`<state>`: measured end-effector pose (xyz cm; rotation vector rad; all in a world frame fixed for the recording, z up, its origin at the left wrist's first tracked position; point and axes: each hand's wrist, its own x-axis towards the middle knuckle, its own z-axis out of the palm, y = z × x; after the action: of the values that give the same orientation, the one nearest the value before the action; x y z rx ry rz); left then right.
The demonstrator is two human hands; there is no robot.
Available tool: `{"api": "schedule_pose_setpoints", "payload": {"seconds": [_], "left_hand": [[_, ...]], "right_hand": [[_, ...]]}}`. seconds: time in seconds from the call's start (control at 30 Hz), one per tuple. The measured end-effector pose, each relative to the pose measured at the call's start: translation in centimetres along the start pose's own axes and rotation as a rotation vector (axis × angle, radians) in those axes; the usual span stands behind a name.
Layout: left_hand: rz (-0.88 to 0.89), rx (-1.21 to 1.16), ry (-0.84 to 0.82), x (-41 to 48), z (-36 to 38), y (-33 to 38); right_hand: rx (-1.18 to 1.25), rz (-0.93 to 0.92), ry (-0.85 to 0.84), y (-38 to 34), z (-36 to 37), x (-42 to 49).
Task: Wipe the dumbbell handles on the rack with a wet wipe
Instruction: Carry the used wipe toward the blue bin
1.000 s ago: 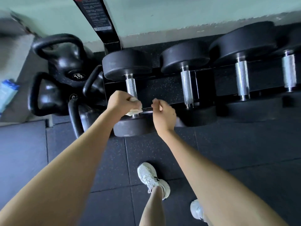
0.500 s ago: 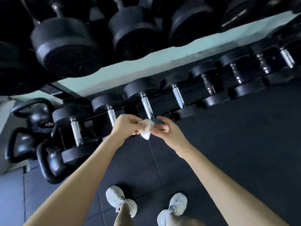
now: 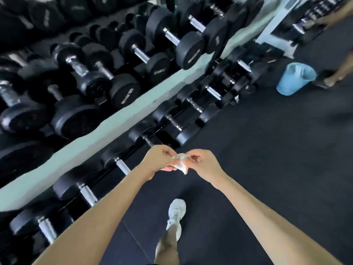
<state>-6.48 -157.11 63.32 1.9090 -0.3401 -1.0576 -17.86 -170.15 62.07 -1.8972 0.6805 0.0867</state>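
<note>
1. Farthest left, we see the upper tier's big black dumbbells (image 3: 124, 92) lying side by side, their metal handles (image 3: 140, 54) running toward us; much of this side is smeared by motion blur.
2. Below a pale green strip of wall (image 3: 114, 121), the lower rack (image 3: 103, 185) carries a diagonal row of smaller dumbbells. The nearest bright handles (image 3: 88, 196) lie just left of our left forearm.
3. Our left hand (image 3: 156, 161) is raised in front of that lower row, with its fingers curled in and pinching the left edge of the wet wipe.
4. Between our two hands, the wet wipe (image 3: 180, 162) is a crumpled whitish wad with one corner hanging down. It is in the air over the floor, near the lower dumbbells but apart from every handle.
5. Our right hand (image 3: 205, 165) is closed on the wipe's right side, gripping it with curled fingertips.
6. Beneath the hands, one white shoe (image 3: 176, 211) stands on the dark rubber floor (image 3: 257, 150).
7. Farther right, a light blue bucket (image 3: 294, 78) sits on the floor near the end of the lower row.
8. At the far right edge, another person's foot (image 3: 328, 81) stands just beside the bucket.
</note>
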Motion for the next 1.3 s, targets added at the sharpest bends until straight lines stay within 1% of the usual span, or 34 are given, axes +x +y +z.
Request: {"api": "schedule_pose_setpoints", "payload": {"seconds": [0.13, 0.3, 0.43, 0.5, 0.63, 0.77, 0.97, 1.13, 1.3], "left_hand": [[0.098, 0.07, -0.089, 7.7, 4.7, 7.4], [0.255, 0.34, -0.233, 18.3, 13.3, 17.2], [0.288, 0.377, -0.308, 25.9, 19.5, 24.9], [0.323, 0.408, -0.325, 29.9, 22.4, 28.6], [0.385, 0.453, -0.344, 38.2, 28.1, 36.1], [0.434, 0.502, -0.312, 46.9, 33.0, 43.5], [0.354, 0.461, -0.165, 57.9, 37.5, 52.4], [0.314, 0.454, -0.025, 67.0, 38.9, 56.8], [0.258, 0.51, 0.053, 77.9, 41.6, 60.0]], "right_hand": [[-0.005, 0.057, 0.177, 1.0, -9.0, 4.1], [-0.012, 0.212, 0.422, 4.2, -20.3, 8.6], [0.023, 0.352, 0.56, 7.0, -29.9, 11.7], [0.031, 0.394, 0.614, 8.5, -34.9, 13.1], [-0.022, 0.439, 0.653, 12.3, -45.1, 16.9], [-0.077, 0.457, 0.629, 15.9, -56.2, 22.6], [-0.191, 0.474, 0.546, 20.1, -71.4, 32.9], [-0.278, 0.475, 0.415, 23.5, -81.0, 43.9], [-0.315, 0.44, 0.308, 28.0, -88.6, 55.4]]}}
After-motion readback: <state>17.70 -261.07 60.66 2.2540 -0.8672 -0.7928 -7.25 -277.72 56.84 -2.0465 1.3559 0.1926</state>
